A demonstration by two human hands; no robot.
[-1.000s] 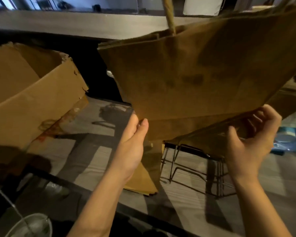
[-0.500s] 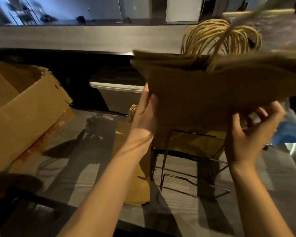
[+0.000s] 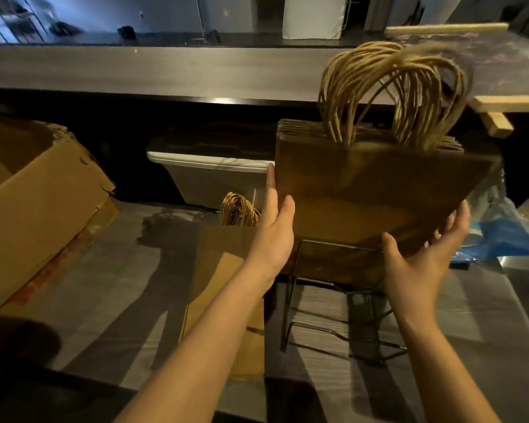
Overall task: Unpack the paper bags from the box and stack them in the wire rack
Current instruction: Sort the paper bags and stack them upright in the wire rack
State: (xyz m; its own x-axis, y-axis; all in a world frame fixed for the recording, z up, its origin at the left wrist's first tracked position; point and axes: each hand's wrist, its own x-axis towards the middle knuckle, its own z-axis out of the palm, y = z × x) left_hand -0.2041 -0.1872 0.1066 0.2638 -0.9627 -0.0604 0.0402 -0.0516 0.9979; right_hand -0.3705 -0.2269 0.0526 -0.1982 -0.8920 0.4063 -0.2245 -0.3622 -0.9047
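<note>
The left hand [image 3: 277, 230] presses flat on one end and the cupped right hand [image 3: 425, 254] props the other of an upright bundle of brown paper bags [image 3: 379, 190], seemingly settling into the black wire rack [image 3: 290, 300] directly below.

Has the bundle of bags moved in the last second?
Yes. The bundle of bags has come down from tilted to upright, its lower edge now at the wire rack.
</note>
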